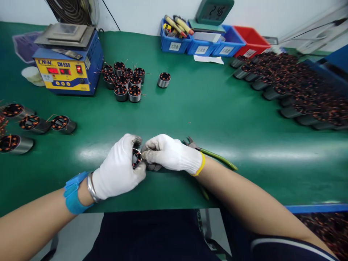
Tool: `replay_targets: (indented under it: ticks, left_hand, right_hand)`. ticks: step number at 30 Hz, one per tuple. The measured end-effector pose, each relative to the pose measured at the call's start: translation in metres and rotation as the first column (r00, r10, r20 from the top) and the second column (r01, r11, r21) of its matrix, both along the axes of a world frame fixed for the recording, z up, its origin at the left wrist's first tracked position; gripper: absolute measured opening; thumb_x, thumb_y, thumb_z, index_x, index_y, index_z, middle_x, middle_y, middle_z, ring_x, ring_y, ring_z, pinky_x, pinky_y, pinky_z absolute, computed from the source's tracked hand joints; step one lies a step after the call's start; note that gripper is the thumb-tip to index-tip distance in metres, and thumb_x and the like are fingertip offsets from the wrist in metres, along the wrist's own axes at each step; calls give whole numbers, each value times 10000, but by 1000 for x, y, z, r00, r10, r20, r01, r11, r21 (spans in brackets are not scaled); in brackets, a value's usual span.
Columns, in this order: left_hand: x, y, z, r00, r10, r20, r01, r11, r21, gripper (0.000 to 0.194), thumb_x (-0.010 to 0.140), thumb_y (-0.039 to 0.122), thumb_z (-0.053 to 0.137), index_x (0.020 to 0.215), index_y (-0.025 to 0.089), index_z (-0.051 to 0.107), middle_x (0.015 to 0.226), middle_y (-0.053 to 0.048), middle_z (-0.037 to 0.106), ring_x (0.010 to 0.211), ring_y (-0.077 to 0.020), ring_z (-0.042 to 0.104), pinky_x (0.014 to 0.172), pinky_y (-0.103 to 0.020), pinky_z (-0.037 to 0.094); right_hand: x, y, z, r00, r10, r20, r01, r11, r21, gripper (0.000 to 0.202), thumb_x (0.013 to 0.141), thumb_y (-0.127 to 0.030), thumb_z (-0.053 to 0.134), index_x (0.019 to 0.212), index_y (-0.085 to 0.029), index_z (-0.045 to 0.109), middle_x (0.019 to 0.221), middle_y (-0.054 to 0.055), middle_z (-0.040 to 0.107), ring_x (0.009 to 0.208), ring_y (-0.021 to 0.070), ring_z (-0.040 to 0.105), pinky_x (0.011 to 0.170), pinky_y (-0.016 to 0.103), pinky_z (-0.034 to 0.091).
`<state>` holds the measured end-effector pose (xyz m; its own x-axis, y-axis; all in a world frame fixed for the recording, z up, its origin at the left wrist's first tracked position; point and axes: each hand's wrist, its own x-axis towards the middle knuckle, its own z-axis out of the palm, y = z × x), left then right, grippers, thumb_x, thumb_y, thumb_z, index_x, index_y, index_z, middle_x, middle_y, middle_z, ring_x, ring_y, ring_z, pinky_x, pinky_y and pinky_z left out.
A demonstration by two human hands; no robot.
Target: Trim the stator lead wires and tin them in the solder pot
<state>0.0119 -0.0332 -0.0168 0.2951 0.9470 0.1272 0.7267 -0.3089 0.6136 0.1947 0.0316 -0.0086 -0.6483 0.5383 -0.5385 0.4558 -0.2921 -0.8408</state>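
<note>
My left hand [119, 166], in a white glove, is wrapped round a motor stator [136, 158], a metal ring with a black inside and copper windings. The stator's open end faces up and to the right. My right hand [165, 152], in a white knit glove with a yellow cuff, is closed with its fingertips pinched at the stator's right edge. Whatever lies between those fingertips is too small to make out. Partly beneath my right wrist lies a pair of cutting pliers [194, 145] with green handles, jaws pointing to the upper left.
Several stators [122, 81] stand grouped behind my hands, with one stator [164, 79] apart. More stators [62, 124] are at left; a large mass of them [293, 87] fills the right. A blue-yellow CM 558 device [65, 74], tool bins [175, 42] and a clock [214, 11] line the back.
</note>
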Motion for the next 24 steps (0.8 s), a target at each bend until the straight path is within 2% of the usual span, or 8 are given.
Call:
replay_targets:
  ticks: [4,7,12,13,15,18,21,24]
  left_hand:
    - [-18,4,3,968,-9,249,60,979,-197,710,775,220,574,1428,166,304,1446,-198,450,1295,-309,517,1051,-490,480]
    - [-37,17,12,872,164,462,47,911,-410,606,869,370,538,1423,219,343,1433,-175,501,1071,-272,658,810,-405,599]
    - [-44,27,31,880,231,415,222,573,-789,574,868,574,559,1279,175,521,945,-122,703,511,-181,633,377,-284,480]
    - [-41,25,33,878,245,412,204,587,-783,563,852,533,604,1283,182,514,921,-108,705,491,-172,623,368,-276,474]
    - [-35,20,36,850,256,460,141,732,-667,545,814,414,666,1291,211,496,1048,-123,708,596,-189,681,450,-298,550]
    - [-31,8,38,882,85,464,61,955,-290,303,779,267,674,1071,233,599,1416,-147,560,1062,-286,695,806,-418,626]
    - [-34,-1,39,936,-166,312,144,985,92,117,761,186,672,703,230,581,1413,-66,577,1153,-284,648,933,-449,579]
    - [-35,1,35,927,44,372,-52,999,11,173,828,279,641,691,233,546,1161,-81,704,944,-246,704,807,-428,610]
  right_hand:
    - [2,-5,-3,997,-38,-68,46,990,131,161,828,-301,626,848,-150,679,700,21,684,572,113,606,517,213,472]
    - [6,-7,1,982,-91,-167,116,982,151,150,807,-276,643,865,-143,680,729,28,695,591,113,614,537,220,483]
    - [7,-11,9,942,-176,-287,206,975,78,153,767,-274,674,845,-143,666,693,14,673,578,107,608,558,231,518]
    - [6,-11,9,935,-191,-297,216,975,51,160,762,-282,683,839,-142,663,684,12,669,572,106,607,559,232,525]
    - [5,-11,8,923,-233,-307,241,970,-14,189,747,-305,708,824,-141,654,678,13,669,558,102,608,551,226,533]
    - [3,-9,6,893,-304,-331,282,953,-113,254,725,-359,744,795,-143,632,666,16,667,527,96,603,514,207,520]
    - [4,-9,9,869,-304,-390,277,953,-126,261,746,-379,738,782,-148,622,646,8,649,511,93,581,498,206,500]
    - [7,-12,17,893,-197,-404,236,971,48,170,791,-299,703,776,-145,633,656,5,633,547,93,561,521,209,475]
